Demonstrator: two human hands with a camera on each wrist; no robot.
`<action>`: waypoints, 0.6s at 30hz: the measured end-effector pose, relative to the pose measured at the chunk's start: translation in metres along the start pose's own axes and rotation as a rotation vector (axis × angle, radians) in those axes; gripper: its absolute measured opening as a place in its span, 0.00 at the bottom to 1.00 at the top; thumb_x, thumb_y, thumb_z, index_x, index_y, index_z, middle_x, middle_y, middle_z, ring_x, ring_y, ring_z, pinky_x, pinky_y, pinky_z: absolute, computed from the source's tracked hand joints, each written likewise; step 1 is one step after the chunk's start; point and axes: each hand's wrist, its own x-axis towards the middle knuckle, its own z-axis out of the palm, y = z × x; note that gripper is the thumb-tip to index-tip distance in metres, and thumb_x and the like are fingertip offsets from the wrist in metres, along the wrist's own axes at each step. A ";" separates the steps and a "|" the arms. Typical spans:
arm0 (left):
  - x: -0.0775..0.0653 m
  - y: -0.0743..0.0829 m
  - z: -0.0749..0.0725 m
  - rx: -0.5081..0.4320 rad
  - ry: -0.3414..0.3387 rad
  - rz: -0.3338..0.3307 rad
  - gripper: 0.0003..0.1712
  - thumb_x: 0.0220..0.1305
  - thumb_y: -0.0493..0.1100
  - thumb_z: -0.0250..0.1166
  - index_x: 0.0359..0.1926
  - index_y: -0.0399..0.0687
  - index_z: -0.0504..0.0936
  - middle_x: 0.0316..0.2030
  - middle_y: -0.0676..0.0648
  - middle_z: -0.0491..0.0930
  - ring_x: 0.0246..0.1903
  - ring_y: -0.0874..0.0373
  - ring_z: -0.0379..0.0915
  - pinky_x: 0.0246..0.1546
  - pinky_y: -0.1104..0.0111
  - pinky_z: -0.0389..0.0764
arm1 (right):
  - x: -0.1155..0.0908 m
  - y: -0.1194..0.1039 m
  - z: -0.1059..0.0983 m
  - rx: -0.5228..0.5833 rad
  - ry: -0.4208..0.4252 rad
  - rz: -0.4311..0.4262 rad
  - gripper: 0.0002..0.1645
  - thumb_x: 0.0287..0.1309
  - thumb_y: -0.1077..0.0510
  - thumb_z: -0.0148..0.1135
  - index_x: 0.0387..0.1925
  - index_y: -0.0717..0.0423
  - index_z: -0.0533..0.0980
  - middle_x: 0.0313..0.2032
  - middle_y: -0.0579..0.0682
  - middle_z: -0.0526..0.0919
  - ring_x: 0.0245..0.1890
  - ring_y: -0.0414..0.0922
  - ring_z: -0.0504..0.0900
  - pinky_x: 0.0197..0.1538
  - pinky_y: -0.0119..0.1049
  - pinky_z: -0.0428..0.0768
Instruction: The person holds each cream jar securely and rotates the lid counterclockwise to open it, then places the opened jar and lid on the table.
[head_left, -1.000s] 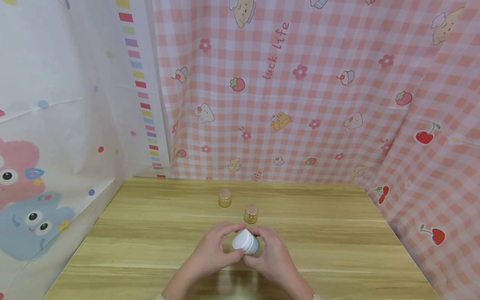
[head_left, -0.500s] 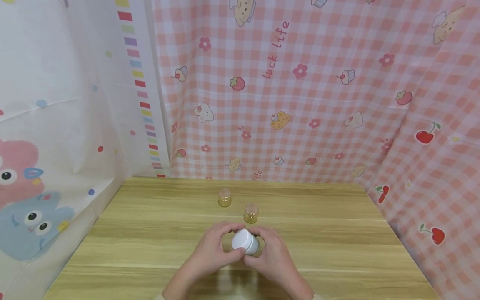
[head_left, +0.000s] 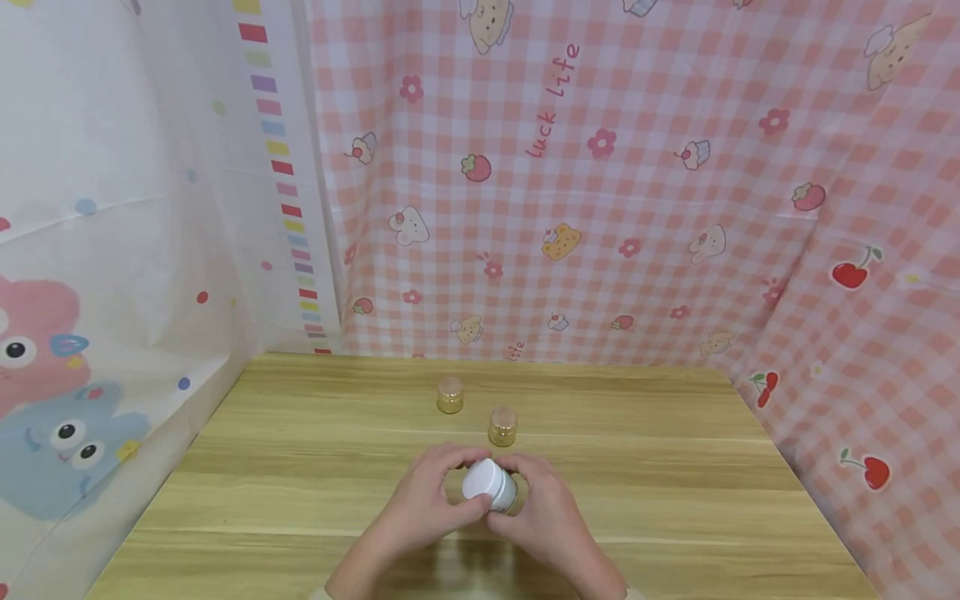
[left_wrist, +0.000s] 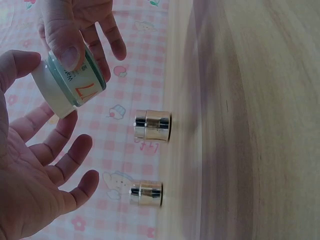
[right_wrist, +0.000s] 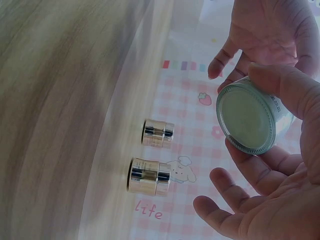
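Note:
A small cream jar [head_left: 501,490] is held tilted above the table between both hands, its white lid [head_left: 482,482] facing left. My left hand [head_left: 427,504] grips the lid between thumb and fingers; its other fingers are spread in the left wrist view. My right hand [head_left: 546,510] holds the pale green glass body by its sides. Orange and dark print shows on the jar's side [left_wrist: 82,90] in the left wrist view. The round glass base [right_wrist: 246,120] faces the right wrist camera. Whether the lid is loose from the body I cannot tell.
Two gold jars stand upright beyond my hands on the wood-grain table [head_left: 300,467]: one [head_left: 502,427] just past the fingertips, the other [head_left: 450,396] farther back and left. A pink checked cloth [head_left: 570,183] hangs behind, and a white printed cloth [head_left: 150,250] on the left.
The white lid has shifted very slightly to the left between my fingers. Both hands stay almost where they were, and the gold jars have not moved.

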 end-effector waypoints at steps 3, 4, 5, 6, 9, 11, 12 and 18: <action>0.001 0.001 0.000 -0.008 0.006 -0.024 0.27 0.58 0.54 0.78 0.58 0.57 0.86 0.49 0.63 0.85 0.55 0.60 0.78 0.60 0.56 0.78 | 0.000 0.000 0.000 0.000 0.000 -0.001 0.33 0.42 0.58 0.86 0.53 0.46 0.84 0.49 0.39 0.87 0.55 0.42 0.84 0.60 0.47 0.84; 0.001 0.002 0.000 -0.011 0.008 -0.031 0.26 0.58 0.54 0.78 0.57 0.57 0.86 0.48 0.64 0.85 0.55 0.61 0.78 0.60 0.57 0.78 | 0.000 0.000 0.000 -0.001 0.002 -0.001 0.33 0.42 0.58 0.86 0.53 0.46 0.84 0.48 0.39 0.87 0.55 0.42 0.85 0.60 0.47 0.84; 0.001 0.002 0.000 -0.017 0.009 -0.037 0.26 0.58 0.54 0.79 0.57 0.58 0.86 0.47 0.64 0.84 0.54 0.61 0.77 0.60 0.56 0.78 | 0.000 0.000 0.000 0.000 0.003 0.000 0.33 0.42 0.58 0.86 0.53 0.46 0.84 0.48 0.39 0.87 0.55 0.42 0.85 0.60 0.47 0.84; 0.001 0.002 0.000 -0.021 0.010 -0.045 0.26 0.58 0.55 0.79 0.56 0.58 0.86 0.47 0.64 0.84 0.54 0.62 0.77 0.60 0.57 0.78 | 0.000 0.000 0.000 0.001 0.005 0.001 0.33 0.42 0.58 0.87 0.53 0.46 0.84 0.48 0.39 0.87 0.55 0.43 0.85 0.59 0.47 0.84; 0.001 0.003 0.001 -0.028 0.013 -0.056 0.25 0.57 0.55 0.79 0.55 0.60 0.86 0.46 0.65 0.83 0.53 0.62 0.77 0.60 0.56 0.78 | 0.000 0.000 0.000 0.000 0.009 0.002 0.33 0.41 0.58 0.87 0.53 0.46 0.84 0.48 0.40 0.87 0.55 0.44 0.85 0.59 0.48 0.84; 0.001 0.002 0.001 -0.031 0.013 -0.057 0.25 0.58 0.56 0.79 0.55 0.61 0.86 0.46 0.65 0.83 0.53 0.61 0.77 0.60 0.56 0.78 | -0.001 0.000 0.000 -0.002 0.010 0.002 0.33 0.41 0.58 0.87 0.53 0.47 0.84 0.48 0.40 0.87 0.55 0.45 0.85 0.59 0.48 0.84; 0.001 0.002 0.001 -0.029 0.013 -0.056 0.25 0.58 0.56 0.79 0.56 0.60 0.86 0.46 0.64 0.83 0.53 0.61 0.78 0.59 0.57 0.78 | 0.000 0.000 0.000 -0.004 0.011 0.001 0.33 0.41 0.58 0.87 0.53 0.47 0.84 0.48 0.41 0.87 0.55 0.46 0.86 0.60 0.48 0.84; 0.002 0.000 0.001 -0.042 0.007 -0.054 0.27 0.59 0.55 0.79 0.58 0.58 0.86 0.48 0.62 0.84 0.54 0.54 0.80 0.59 0.59 0.78 | 0.000 0.001 0.000 0.005 0.015 0.000 0.33 0.42 0.58 0.87 0.53 0.50 0.84 0.49 0.43 0.88 0.55 0.47 0.86 0.59 0.49 0.84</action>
